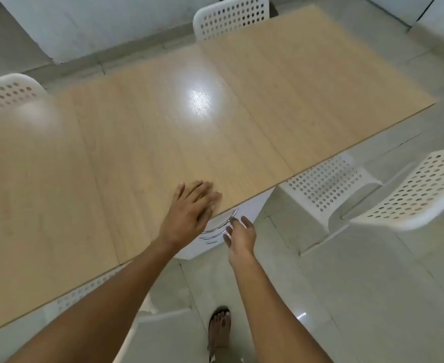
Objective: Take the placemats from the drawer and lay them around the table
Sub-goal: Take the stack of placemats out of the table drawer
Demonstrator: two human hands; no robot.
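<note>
A long light-wood table (pixel 150 142) fills the middle of the view. Under its near edge stands a white drawer unit (pixel 238 209) with curved chrome handles (pixel 217 230). My left hand (pixel 190 208) rests flat on the table's near edge, fingers straight, right above the drawers. My right hand (pixel 238 233) hangs just in front of the handles, fingers relaxed and spread, holding nothing. I cannot tell whether it touches a handle. No placemats are in view.
White perforated chairs stand around the table: one at the far end (pixel 231 15), one at the left (pixel 5 91), one at the right (pixel 409 195), another tucked under the near edge (pixel 84 289). Pale floor tiles (pixel 346 297) lie below; my sandalled foot (pixel 219 327) stands there.
</note>
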